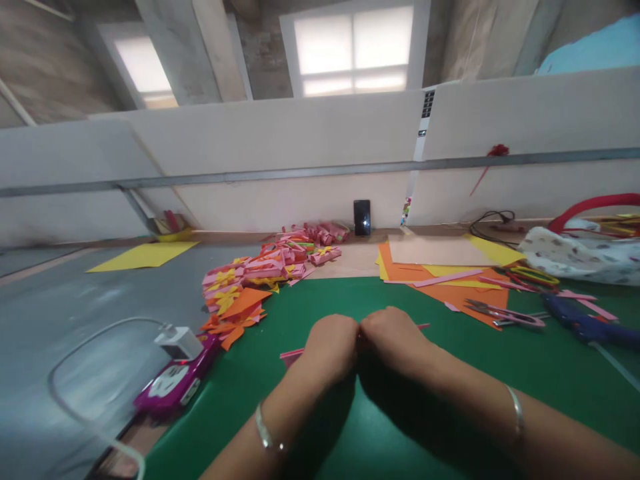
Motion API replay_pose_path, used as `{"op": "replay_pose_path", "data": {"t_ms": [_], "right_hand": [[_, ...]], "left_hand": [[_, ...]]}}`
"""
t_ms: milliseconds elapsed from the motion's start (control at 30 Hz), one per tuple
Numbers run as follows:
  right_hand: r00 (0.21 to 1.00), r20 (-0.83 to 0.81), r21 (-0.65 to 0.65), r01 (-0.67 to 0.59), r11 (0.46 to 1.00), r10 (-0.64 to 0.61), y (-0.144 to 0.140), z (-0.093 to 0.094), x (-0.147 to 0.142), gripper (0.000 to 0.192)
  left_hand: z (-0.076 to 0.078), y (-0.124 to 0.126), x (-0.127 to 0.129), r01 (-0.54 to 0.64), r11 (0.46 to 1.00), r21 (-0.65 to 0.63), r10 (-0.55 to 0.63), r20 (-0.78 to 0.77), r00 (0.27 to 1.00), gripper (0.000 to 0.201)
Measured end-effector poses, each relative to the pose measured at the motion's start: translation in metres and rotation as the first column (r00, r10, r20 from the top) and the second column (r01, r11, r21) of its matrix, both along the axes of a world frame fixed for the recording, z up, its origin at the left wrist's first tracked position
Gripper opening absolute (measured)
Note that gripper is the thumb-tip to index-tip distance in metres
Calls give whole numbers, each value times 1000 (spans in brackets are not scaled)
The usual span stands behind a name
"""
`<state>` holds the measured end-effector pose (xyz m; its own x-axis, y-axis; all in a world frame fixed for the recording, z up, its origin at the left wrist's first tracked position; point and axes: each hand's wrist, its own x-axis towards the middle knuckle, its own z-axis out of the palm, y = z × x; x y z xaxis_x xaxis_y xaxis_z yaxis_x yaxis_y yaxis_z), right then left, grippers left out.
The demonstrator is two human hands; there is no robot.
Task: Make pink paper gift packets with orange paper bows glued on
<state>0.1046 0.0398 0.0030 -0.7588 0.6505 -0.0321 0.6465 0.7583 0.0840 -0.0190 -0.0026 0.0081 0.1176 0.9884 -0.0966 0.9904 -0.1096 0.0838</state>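
Head view: two bare hands low centre, knuckles together, just over the green worktop [230,393].
Left hand [331,343]: fingers curled closed around pink paper [291,358]; one end pokes out past the hand on the left. Fingertips hidden underneath.
Right hand [395,340]: fingers also curled closed on the pink paper, a thin end showing beyond the back of the hand. Fingertips hidden too.
Bracelets: silver band [263,427] on left wrist, silver bangle [515,410] on right.
Flower heap: pink and yellow paper pieces [280,257] beyond the hands, left of centre; orange pieces [245,310] at its near end.
Phone: black phone [362,218] standing upright against the white partition [280,133].
Left side: purple power strip [173,387] with white adapter [181,343] on it, cable [55,387] looping off; yellow sheet [145,257] farther back.
Right side: stack of paper sheets [440,252], pink-handled scissors [515,317] near its front edge, blue glue gun [590,323] just right of those, patterned cloth [555,257] behind.
Partition rail: red flower [499,151] stuck there, stem hanging down.
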Motion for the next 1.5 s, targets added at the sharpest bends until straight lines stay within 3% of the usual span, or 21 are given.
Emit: {"op": "replay_pose_path", "data": {"t_ms": [167, 400, 633, 733, 867, 1000, 1067, 1133, 1200, 1267, 1333, 1500], "right_hand": [[994, -6, 6, 112, 994, -112, 1, 2, 1, 19], [988, 35, -63, 151, 987, -149, 22, 10, 15, 21], [983, 0, -138, 182, 974, -184, 57, 20, 50, 24], [978, -43, -273, 184, 944, -203, 69, 25, 66, 20], [957, -147, -522, 138, 841, -248, 83, 25, 89, 15], [896, -310, -693, 16, 721, -318, 89, 17, 94, 14], [858, -384, -750, -76, 657, -340, 84, 9, 84, 18], [834, -424, -803, -165, 573, -354, 74, -1, 67, 22], [833, -428, -849, -237, 472, -350, 60, -8, 51, 26], [840, -430, -874, -296, 386, -331, 46, -12, 39, 29], [829, -455, -874, -347, 339, -325, 35, -11, 33, 30], [695, -540, -840, -483, 249, -475, 20, -8, 23, 34]], "left_hand": [[-2, 4, 10, -5, 999, 40, 5, -4, 1000, 27], [0, 8, -26, -63, 996, 58, 60, 60, 996, 19], [-2, 25, -64, -156, 986, 52, 133, 310, 941, 14], [-1, 28, -80, -155, 988, 9, 133, 473, 871, 15], [6, 27, -106, -160, 987, 8, 105, 723, 682, 11], [9, 24, -114, -360, 929, 91, 38, 942, 335, 18], [6, 24, -99, -406, 910, 81, -34, 992, 122, 34], [2, 25, -75, -372, 927, 49, -80, 995, -66, 49], [0, 28, -48, -328, 945, 10, -80, 976, -202, 45], [-2, 30, -24, -301, 953, -45, -53, 949, -310, 34], [-4, 32, -6, -277, 953, -123, 5, 920, -393, 21], [-10, 28, 13, -104, 943, -316, 234, 853, -468, 9]]}}
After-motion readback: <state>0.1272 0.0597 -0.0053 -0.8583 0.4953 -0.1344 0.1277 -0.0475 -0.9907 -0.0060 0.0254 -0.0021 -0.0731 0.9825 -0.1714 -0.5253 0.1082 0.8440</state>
